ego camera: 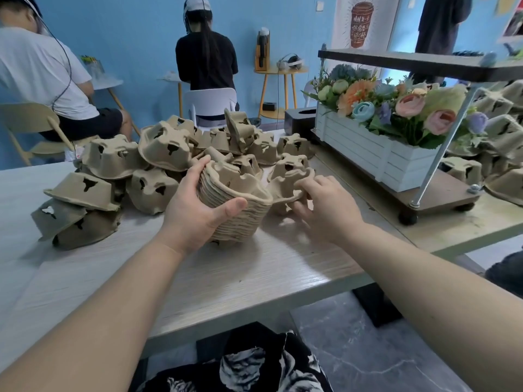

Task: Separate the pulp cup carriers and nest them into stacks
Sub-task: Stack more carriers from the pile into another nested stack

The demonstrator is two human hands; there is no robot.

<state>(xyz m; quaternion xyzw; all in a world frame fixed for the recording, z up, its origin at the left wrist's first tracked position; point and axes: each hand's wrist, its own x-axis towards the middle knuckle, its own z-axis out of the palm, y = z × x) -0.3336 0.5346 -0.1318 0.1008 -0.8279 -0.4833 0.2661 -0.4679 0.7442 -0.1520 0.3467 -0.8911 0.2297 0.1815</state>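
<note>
A nested stack of brown pulp cup carriers (237,219) stands on the pale wooden table (254,273), cup wells up. My left hand (195,210) grips it from the left, thumb across its front rim and fingers over the back. My right hand (325,205) pinches the rim of a single loose carrier (288,188) just right of the stack. Behind and to the left lies a big heap of unsorted carriers (158,159), most of them upside down.
A white planter of artificial flowers (376,154) sits on a wheeled metal-legged shelf (441,193) at the right, with more carriers (503,154) behind it. Two seated people (206,60) work with their backs turned, by the blue wall. The table's near edge runs across the foreground.
</note>
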